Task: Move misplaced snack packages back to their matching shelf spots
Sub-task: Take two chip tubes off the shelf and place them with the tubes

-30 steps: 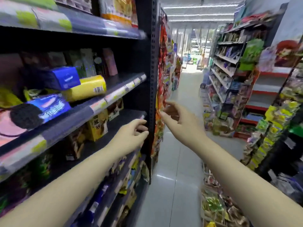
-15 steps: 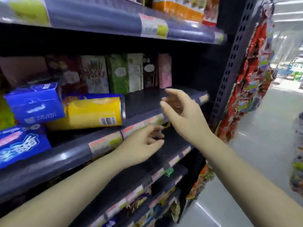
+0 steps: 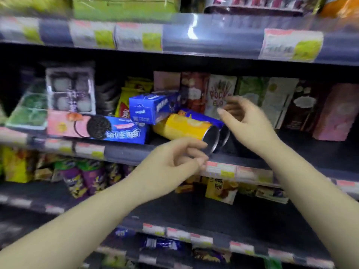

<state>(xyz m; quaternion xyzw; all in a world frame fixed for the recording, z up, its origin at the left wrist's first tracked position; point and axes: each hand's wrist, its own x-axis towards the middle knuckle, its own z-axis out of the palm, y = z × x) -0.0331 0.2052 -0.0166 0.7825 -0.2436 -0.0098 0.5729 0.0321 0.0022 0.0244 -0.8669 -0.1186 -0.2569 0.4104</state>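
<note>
On the middle shelf (image 3: pixel 124 153) lie a yellow chip can (image 3: pixel 184 129) and a blue chip can (image 3: pixel 204 118) on their sides, metal ends toward me. A small blue box (image 3: pixel 149 107) rests tilted on the yellow can. A blue-and-pink Oreo pack (image 3: pixel 108 131) lies flat to their left. My left hand (image 3: pixel 174 162) hovers just below the yellow can's end, fingers loosely curled, holding nothing. My right hand (image 3: pixel 246 121) is open beside the blue can's end, in front of upright Pocky boxes (image 3: pixel 221 96).
Upright snack boxes (image 3: pixel 291 105) fill the shelf's right side. Clear trays of mochi (image 3: pixel 70 90) stand at the left. The shelf above (image 3: pixel 194 35) overhangs with price tags. The shelf below holds purple bags (image 3: pixel 83 177) and a yellow box (image 3: pixel 221 189).
My view has swung left from the aisle to face the shelf. Both hands have moved in toward the ends of the lying cans.
</note>
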